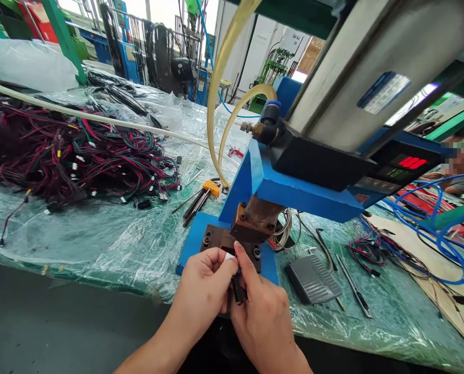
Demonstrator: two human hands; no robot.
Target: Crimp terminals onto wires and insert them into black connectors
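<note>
Close together at the front of a blue pneumatic press (255, 179), both my hands are in front of its lower metal block (216, 234). The fingers of my left hand (202, 284) are closed in a pinch around a small white piece (229, 256), perhaps a label or sleeve. My right hand (263, 307) is closed too, its index finger stretched along the piece and its thumb side against a black connector (238, 291). Fingers hide most of the connector and any wires on it. Just above my fingertips is the press's brown upper block (253, 231).
A heap of red, black and green wire harnesses (99, 156) lies left on the film-covered table (138, 244). Dark rods with an orange handle (211, 188) are behind the press. To the right are a grey foot pedal (313, 279), tweezers (354, 286) and blue hoses (436, 228). A person (461, 163) is far right.
</note>
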